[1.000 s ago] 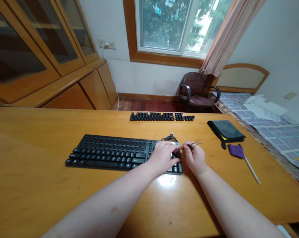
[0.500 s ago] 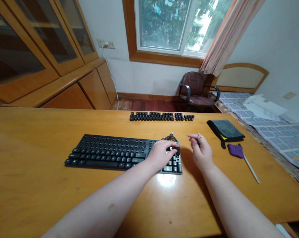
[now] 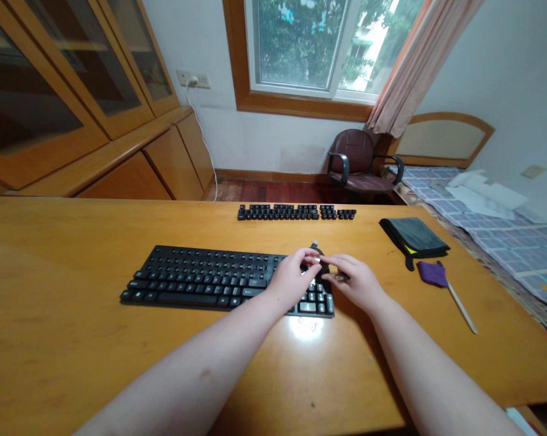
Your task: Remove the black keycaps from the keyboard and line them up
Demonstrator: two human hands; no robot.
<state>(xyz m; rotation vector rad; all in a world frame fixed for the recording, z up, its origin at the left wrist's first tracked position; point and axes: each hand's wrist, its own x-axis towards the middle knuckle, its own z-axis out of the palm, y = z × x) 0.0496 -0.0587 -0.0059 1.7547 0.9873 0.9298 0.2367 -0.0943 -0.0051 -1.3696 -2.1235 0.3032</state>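
Observation:
A black keyboard (image 3: 183,299) lies on the wooden desk, its upper rows showing bare key switches and its lower rows still capped. My left hand (image 3: 292,280) rests over the number pad, thumb and fingers bent together at its upper right corner; what they pinch is hidden. From the right, my right hand (image 3: 356,282) reaches in, fingertips meeting the left ones there. A small dark tool (image 3: 343,275) shows partly under its palm, its full shape covered. Behind the hands, the keyboard's black cable (image 3: 317,249) is coiled with its plug sticking out.
Loose black keycaps (image 3: 278,212) stand in rows along the desk's far edge. To the right lie a dark folded cloth (image 3: 414,236), a purple cloth (image 3: 432,274) and a pale thin stick (image 3: 462,310). Beyond the desk are a chair (image 3: 353,157) and a bed (image 3: 486,212).
My right hand has moved left from beside the keyboard to its upper right corner, joining my left hand. The left fingers have shifted slightly left and up.

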